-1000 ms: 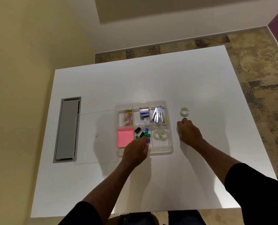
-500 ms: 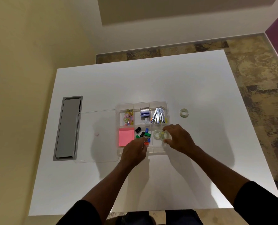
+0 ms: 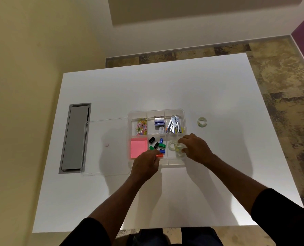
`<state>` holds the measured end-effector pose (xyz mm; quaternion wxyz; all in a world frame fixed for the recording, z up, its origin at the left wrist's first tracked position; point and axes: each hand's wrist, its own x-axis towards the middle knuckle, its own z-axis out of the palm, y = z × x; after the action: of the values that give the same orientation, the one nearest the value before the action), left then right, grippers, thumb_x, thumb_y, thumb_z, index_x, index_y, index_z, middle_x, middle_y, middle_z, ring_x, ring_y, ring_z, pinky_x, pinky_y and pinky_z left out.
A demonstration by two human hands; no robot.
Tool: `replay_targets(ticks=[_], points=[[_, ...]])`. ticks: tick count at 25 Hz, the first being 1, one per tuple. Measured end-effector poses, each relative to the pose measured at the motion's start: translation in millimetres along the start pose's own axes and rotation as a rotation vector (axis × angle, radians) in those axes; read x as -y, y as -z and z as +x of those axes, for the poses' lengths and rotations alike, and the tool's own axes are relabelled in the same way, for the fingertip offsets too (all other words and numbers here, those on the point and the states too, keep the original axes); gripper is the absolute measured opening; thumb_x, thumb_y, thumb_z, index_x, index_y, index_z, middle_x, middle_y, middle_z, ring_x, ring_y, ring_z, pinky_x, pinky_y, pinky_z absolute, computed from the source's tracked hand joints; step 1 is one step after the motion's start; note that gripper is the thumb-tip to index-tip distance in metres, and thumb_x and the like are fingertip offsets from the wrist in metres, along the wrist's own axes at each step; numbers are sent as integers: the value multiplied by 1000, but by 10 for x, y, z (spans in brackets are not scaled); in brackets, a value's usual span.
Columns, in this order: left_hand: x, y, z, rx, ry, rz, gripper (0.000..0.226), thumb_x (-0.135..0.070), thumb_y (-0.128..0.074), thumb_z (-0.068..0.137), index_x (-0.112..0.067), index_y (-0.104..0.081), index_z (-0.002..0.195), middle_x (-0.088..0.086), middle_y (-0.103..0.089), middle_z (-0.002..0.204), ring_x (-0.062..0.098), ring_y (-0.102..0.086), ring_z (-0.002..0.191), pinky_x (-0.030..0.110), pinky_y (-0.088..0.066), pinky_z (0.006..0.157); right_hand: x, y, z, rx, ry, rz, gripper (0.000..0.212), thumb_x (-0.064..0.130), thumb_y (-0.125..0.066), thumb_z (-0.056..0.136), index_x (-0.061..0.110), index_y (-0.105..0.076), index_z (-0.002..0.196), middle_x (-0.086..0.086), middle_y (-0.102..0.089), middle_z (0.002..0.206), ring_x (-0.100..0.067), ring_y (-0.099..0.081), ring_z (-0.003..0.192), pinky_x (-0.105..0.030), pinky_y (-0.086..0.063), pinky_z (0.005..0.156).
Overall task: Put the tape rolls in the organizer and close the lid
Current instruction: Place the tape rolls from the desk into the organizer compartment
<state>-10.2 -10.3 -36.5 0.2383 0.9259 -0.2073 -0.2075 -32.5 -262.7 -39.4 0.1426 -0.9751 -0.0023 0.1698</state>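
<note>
A clear compartmented organizer (image 3: 156, 112) sits mid-table, its clear lid (image 3: 106, 146) lying open flat to the left. Clear tape rolls (image 3: 172, 145) lie in the near right compartment. My right hand (image 3: 197, 148) reaches over that compartment, its fingertips closed on another tape roll (image 3: 179, 151) low inside it. One more tape roll (image 3: 202, 121) lies on the table to the right of the organizer. My left hand (image 3: 145, 166) rests curled on the organizer's near wall, beside a red clip (image 3: 159, 155).
Other compartments hold coloured paper clips (image 3: 141, 126), pink sticky notes (image 3: 138, 148), coloured binder clips (image 3: 157, 145), staple boxes (image 3: 159, 121) and metal clips (image 3: 174, 125). A grey cable hatch (image 3: 74, 137) is set into the white table (image 3: 218, 174) at the left.
My right hand moved left from the table beside the organizer, carrying a tape roll into the near right compartment. My left hand stayed on the organizer's near wall.
</note>
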Motion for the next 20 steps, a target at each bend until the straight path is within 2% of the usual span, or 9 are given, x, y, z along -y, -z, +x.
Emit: replay_targets(ticks=[4, 5, 6, 8, 10, 12, 14, 17, 20], points=[[14, -24, 15, 3, -8, 0, 25, -24, -61, 105, -17, -71, 127, 6, -79, 108, 18, -72, 89, 30, -59, 73, -128, 49, 9, -239, -170, 330, 36, 20, -79, 92, 17, -72, 126, -3, -73, 117, -24, -70, 95, -41, -60, 83], [14, -35, 23, 3, -7, -1, 25, -23, -61, 105, -17, -71, 127, 6, -79, 108, 18, -72, 88, 30, -59, 74, -187, 74, 36, -288, -238, 389, 38, 18, -80, 91, 16, -71, 128, -5, -72, 116, -25, -70, 92, -43, -61, 85], [14, -44, 33, 1, -5, -2, 25, -23, -61, 105, -17, -71, 127, 6, -79, 107, 18, -72, 88, 29, -59, 73, -258, 101, 73, -305, -299, 415, 45, 17, -80, 91, 14, -67, 134, -8, -70, 123, -27, -71, 99, -45, -60, 90], [5, -62, 49, -3, 0, -6, 25, -24, -61, 105, -16, -72, 126, 7, -79, 107, 17, -71, 87, 26, -55, 71, -423, 142, 150, -176, -397, 353, 72, 21, -81, 90, 13, -47, 153, -14, -51, 153, -34, -56, 134, -49, -54, 106], [8, -83, 57, -4, 9, -7, 25, -25, -61, 105, -16, -73, 125, 6, -79, 107, 18, -71, 88, 28, -55, 72, -577, 162, 204, 38, -428, 235, 101, 28, -83, 89, 16, -19, 166, -15, -16, 173, -37, -26, 157, -56, -46, 116], [18, -100, 52, -6, 15, -3, 24, -26, -61, 105, -16, -74, 122, 6, -79, 106, 18, -71, 87, 34, -60, 73, -689, 172, 255, 158, -413, 167, 114, 30, -83, 88, 21, -3, 168, -13, 7, 176, -36, -3, 164, -59, -40, 121], [29, -117, 59, -13, 19, 4, 22, -26, -61, 105, -16, -75, 119, 5, -80, 103, 17, -70, 84, 34, -60, 72, -765, 193, 326, 213, -386, 164, 116, 22, -82, 89, 25, 2, 169, -9, 15, 176, -35, 4, 165, -60, -37, 123], [45, -136, 86, -21, 13, 9, 20, -23, -62, 104, -15, -77, 116, 4, -81, 101, 15, -70, 81, 32, -59, 70, -805, 224, 401, 247, -359, 97, 105, 10, -74, 92, 29, -4, 168, -7, 8, 177, -36, -5, 164, -60, -42, 119], [49, -123, 109, -24, 15, 11, 22, -21, -60, 105, -15, -78, 116, 4, -81, 101, 16, -71, 82, 34, -62, 73, -780, 209, 420, 123, -323, 4, 68, 3, -62, 95, 20, -35, 155, -16, -31, 161, -41, -40, 145, -58, -57, 101]])
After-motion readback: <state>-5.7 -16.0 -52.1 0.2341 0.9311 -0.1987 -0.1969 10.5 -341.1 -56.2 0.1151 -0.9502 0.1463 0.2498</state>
